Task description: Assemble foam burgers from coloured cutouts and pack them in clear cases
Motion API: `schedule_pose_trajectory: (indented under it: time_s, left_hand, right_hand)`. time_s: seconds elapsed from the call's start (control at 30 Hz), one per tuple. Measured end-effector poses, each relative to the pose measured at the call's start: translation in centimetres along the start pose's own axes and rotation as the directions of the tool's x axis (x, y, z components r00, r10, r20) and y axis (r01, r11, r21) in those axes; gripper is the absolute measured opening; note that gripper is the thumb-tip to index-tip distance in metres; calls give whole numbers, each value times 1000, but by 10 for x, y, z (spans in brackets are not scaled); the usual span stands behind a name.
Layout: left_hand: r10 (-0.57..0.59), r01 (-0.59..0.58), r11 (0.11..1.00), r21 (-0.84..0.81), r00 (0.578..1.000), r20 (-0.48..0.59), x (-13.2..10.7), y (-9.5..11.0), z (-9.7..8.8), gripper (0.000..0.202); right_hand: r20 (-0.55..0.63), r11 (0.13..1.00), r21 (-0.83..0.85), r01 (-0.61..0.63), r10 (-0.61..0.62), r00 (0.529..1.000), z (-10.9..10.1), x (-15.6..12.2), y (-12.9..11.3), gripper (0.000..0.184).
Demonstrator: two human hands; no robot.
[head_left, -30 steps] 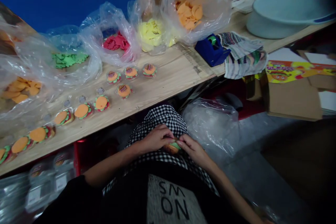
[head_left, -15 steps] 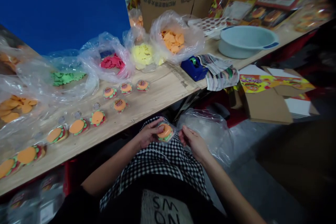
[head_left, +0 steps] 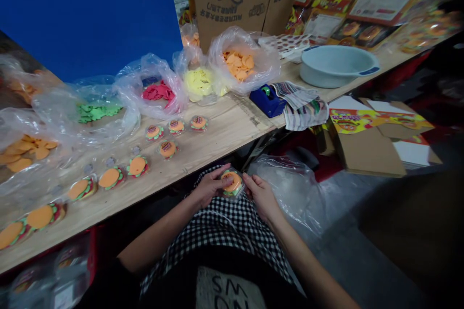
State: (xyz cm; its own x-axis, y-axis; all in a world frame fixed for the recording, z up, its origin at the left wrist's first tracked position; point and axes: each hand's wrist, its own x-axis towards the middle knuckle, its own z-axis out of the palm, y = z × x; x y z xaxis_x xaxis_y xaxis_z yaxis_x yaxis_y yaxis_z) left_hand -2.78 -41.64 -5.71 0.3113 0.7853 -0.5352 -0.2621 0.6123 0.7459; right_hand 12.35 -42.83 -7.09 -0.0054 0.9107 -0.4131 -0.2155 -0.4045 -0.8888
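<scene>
Over my lap, my left hand (head_left: 212, 187) grips a toy burger (head_left: 232, 182) in a clear plastic case, thumb across its front. My right hand (head_left: 259, 194) has its thumb and fingers pinched at the case's right edge. The burger shows an orange bun with green and red edges. On the bench to the left stand finished-looking burgers in clear cases with printed labels, such as this labelled burger (head_left: 167, 149). A slanting row of plain orange-topped burgers (head_left: 111, 178) runs toward the lower left, with small clear pieces beside some.
Open plastic bags hold green pieces (head_left: 97, 112), pink pieces (head_left: 158, 91), yellow pieces (head_left: 198, 82) and orange pieces (head_left: 238, 63). A blue tape dispenser (head_left: 267, 101), sticker sheets (head_left: 304, 111) and a pale blue basin (head_left: 335, 70) stand to the right. Beside my lap are a clear bag (head_left: 290, 188) and an open carton (head_left: 373, 149).
My right hand has moved left, from just apart from the burger's case to its right edge. The left hand keeps hold of it. The view has shifted slightly.
</scene>
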Motion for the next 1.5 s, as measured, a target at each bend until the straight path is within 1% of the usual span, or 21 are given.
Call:
schedule_pose_trajectory:
  time_s: [0.13,0.27,0.37,0.5,0.57,0.67,0.73,0.8,0.9,1.03,1.13,1.2,1.23,1.27,1.3,1.33,1.4,1.43,1.47,1.5]
  left_hand:
    - [14,-14,999,-52,1000,-15,1,-3,0,65]
    - [31,-37,992,-118,998,-55,2,1,1,67]
    - [46,-60,985,-161,995,-89,4,7,1,66]
    - [63,-86,980,-178,989,-131,6,10,2,65]
    - [100,-124,981,-152,983,-152,6,11,5,65]
    - [189,-209,975,-79,961,-200,3,12,11,68]
    - [249,-260,965,-23,943,-220,1,13,15,73]
    - [303,-308,951,12,928,-216,-1,16,18,81]
    - [356,-363,932,-5,917,-179,-3,21,18,88]
    - [393,-401,916,-15,903,-176,-1,24,15,85]
    - [394,-397,918,18,905,-161,5,25,10,83]
    - [411,-406,912,64,904,-122,8,25,5,81]
    - [431,-418,900,119,895,-112,9,26,0,79]
    - [462,-435,876,207,880,-110,9,28,-5,75]
    - [509,-451,831,324,853,-118,8,31,-13,68]
    - [570,-462,759,458,812,-125,5,36,-22,60]
    - [702,-440,562,701,701,-123,-3,48,-45,43]
    - [755,-410,467,783,646,-113,-8,55,-57,38]
    - [793,-375,400,837,599,-111,-13,62,-68,34]
    - [816,-341,365,866,565,-121,-17,68,-79,32]
  right_hand:
    - [-12,992,127,10,-8,1000,7,4,3,38]
    - [28,985,175,5,-10,1000,11,10,-2,38]
    - [69,990,144,5,-15,998,9,12,-11,38]
    - [40,997,66,47,-50,998,5,12,-18,43]
    - [30,997,14,76,-77,997,5,10,-18,42]
    - [52,991,-75,114,-110,993,9,7,-13,37]
    - [68,989,-79,125,-120,990,12,7,-9,35]
    - [67,991,-42,129,-126,990,14,9,-5,33]
    - [59,992,19,128,-129,990,14,16,-4,30]
    - [81,993,59,104,-109,991,15,28,-16,30]
    - [83,994,81,77,-83,993,16,39,-25,32]
    - [84,996,60,63,-68,994,14,51,-28,34]
    - [80,997,27,66,-68,995,12,59,-29,35]
    - [71,997,-17,71,-70,995,10,68,-30,35]
    - [54,995,-64,77,-74,996,8,77,-33,36]
    - [30,991,-108,80,-77,997,6,87,-36,37]
    - [-12,981,-175,79,-83,996,3,109,-46,37]
    - [-22,976,-203,79,-85,996,2,119,-52,36]
    - [-23,970,-232,77,-85,996,2,129,-58,35]
    - [-17,964,-257,75,-82,996,2,138,-65,35]
